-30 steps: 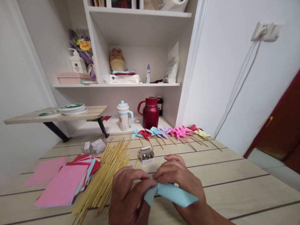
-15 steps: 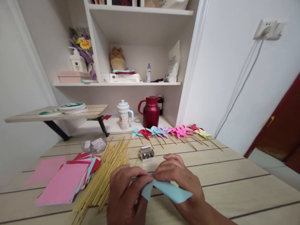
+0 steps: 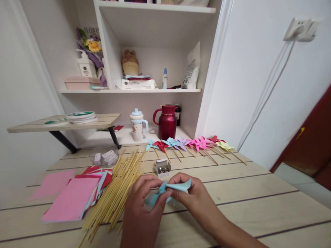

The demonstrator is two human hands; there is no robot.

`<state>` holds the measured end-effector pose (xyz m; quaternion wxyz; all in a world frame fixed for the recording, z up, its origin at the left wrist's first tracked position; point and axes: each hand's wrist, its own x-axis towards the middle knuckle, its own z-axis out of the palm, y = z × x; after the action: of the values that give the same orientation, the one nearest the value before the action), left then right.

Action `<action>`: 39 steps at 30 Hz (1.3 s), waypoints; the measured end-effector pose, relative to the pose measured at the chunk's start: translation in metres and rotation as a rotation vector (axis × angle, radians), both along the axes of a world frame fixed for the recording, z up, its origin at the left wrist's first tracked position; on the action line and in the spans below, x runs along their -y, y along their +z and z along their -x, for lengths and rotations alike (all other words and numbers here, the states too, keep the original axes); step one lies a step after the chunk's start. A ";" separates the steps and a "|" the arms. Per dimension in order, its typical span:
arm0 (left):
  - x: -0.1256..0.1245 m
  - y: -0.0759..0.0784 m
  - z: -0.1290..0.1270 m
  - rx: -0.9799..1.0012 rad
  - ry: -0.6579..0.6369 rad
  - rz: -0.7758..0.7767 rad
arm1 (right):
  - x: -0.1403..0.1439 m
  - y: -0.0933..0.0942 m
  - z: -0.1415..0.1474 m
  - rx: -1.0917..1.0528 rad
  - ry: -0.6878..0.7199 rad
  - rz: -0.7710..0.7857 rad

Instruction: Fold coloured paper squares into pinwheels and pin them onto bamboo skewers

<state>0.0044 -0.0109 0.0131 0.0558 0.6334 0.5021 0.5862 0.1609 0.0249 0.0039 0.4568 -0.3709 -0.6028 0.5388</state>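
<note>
Between my two hands is a light blue paper pinwheel [image 3: 181, 186], its corners folded in towards the middle and partly hidden by my fingers. My left hand [image 3: 144, 203] pinches it from the left, thumb and fingers near its centre. From the other side my right hand [image 3: 192, 194] grips a folded blade that points right. Just beyond the hands stands a small open box of metal pins [image 3: 163, 169]. A loose bundle of thin wooden sticks [image 3: 119, 189] lies left of my left hand. Farther left is a stack of coloured paper sheets [image 3: 73, 199], pink on top.
Finished pinwheels on sticks [image 3: 199, 143] lie along the table's back edge. Behind them stand a dark red jug [image 3: 167, 124] and a cup with a handle [image 3: 137, 129]. A clear container with small white boxes [image 3: 108, 157] sits beneath the raised wooden shelf [image 3: 108, 120].
The paper has gone from a bent sheet held at its middle to a more folded shape with corners gathered inward. Both hands have turned and closed in around its centre.
</note>
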 end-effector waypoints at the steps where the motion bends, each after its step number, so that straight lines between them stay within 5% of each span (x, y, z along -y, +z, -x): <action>1: 0.000 0.001 0.000 0.036 -0.017 0.047 | -0.001 0.001 0.000 -0.006 -0.007 -0.001; 7: 0.001 0.006 -0.003 0.195 -0.080 0.312 | -0.006 0.004 -0.005 -0.024 -0.079 -0.023; 13: -0.001 0.002 -0.001 0.224 -0.062 0.337 | -0.003 0.000 -0.006 0.059 -0.063 -0.137; 18: 0.002 -0.002 0.000 0.082 -0.077 0.083 | 0.001 0.000 -0.008 0.133 -0.125 -0.588; 23: 0.010 0.003 0.006 -0.284 -0.129 -0.232 | 0.005 0.010 -0.016 0.137 -0.157 -1.007; 28: 0.011 0.008 0.009 -0.378 -0.093 -0.367 | 0.007 0.018 -0.019 0.153 -0.143 -1.078; 39: 0.007 -0.001 0.006 -0.339 -0.079 -0.265 | 0.006 0.015 -0.023 0.343 -0.152 -1.050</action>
<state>-0.0012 -0.0178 0.0126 -0.0902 0.7440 0.3974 0.5296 0.1843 0.0186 0.0187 0.5132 -0.2185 -0.8276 0.0634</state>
